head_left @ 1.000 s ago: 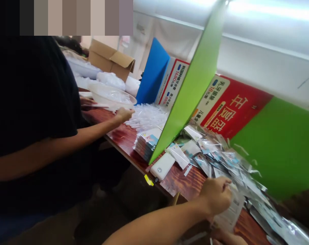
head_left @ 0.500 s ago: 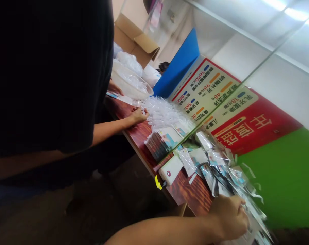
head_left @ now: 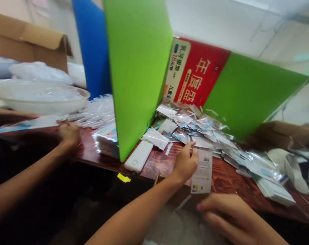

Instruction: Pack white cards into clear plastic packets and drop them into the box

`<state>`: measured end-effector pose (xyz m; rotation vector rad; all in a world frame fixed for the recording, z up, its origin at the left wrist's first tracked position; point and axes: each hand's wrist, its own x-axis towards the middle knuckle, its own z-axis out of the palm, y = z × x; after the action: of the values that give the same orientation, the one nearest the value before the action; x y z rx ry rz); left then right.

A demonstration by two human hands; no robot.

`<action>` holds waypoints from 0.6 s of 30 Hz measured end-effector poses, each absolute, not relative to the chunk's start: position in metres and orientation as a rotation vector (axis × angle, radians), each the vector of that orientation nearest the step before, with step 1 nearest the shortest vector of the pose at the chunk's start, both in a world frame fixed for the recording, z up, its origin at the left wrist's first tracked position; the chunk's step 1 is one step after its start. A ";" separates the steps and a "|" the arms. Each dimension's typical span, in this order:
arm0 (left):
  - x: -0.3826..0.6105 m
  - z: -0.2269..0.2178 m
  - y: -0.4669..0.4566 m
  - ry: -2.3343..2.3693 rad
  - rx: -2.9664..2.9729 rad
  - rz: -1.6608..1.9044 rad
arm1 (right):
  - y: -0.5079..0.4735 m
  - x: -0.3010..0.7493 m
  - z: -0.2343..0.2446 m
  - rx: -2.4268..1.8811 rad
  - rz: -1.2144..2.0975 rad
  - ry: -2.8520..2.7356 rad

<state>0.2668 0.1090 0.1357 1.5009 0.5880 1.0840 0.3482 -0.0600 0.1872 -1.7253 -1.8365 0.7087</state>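
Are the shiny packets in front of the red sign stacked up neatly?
No, the shiny packets lie jumbled, overlapping one another at different angles.

1. The worktop (head_left: 220,173) is showing glossy, wood-like grain.
2. The packets (head_left: 186,119) are gleaming in clear plastic.
3. The card (head_left: 202,172) is looking like smooth paper.
4. The green panel (head_left: 136,68) is looking smooth.
5. The bowl (head_left: 49,107) is showing translucent plastic.
6. The carton (head_left: 46,56) is displaying matt cardboard.
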 end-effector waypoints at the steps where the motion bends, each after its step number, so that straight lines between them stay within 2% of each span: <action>1: 0.268 0.136 0.109 0.569 1.459 1.078 | -0.052 0.349 0.182 -1.703 0.646 -1.863; 6: 0.266 0.143 0.107 0.490 1.311 1.085 | -0.015 0.371 0.164 -1.729 0.181 -1.431; 8: 0.264 0.143 0.107 0.487 1.315 1.080 | -0.005 0.385 0.158 -1.733 0.113 -1.265; 10: 0.262 0.142 0.107 0.480 1.330 1.053 | 0.004 0.397 0.152 -1.686 0.178 -1.142; 18: 0.251 0.143 0.103 0.456 1.306 0.858 | 0.020 0.412 0.145 -1.301 0.802 -1.079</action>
<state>0.2506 0.1033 0.1430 1.3057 0.4556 0.8580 0.4117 0.0200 0.1446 -1.3014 -1.0791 0.8024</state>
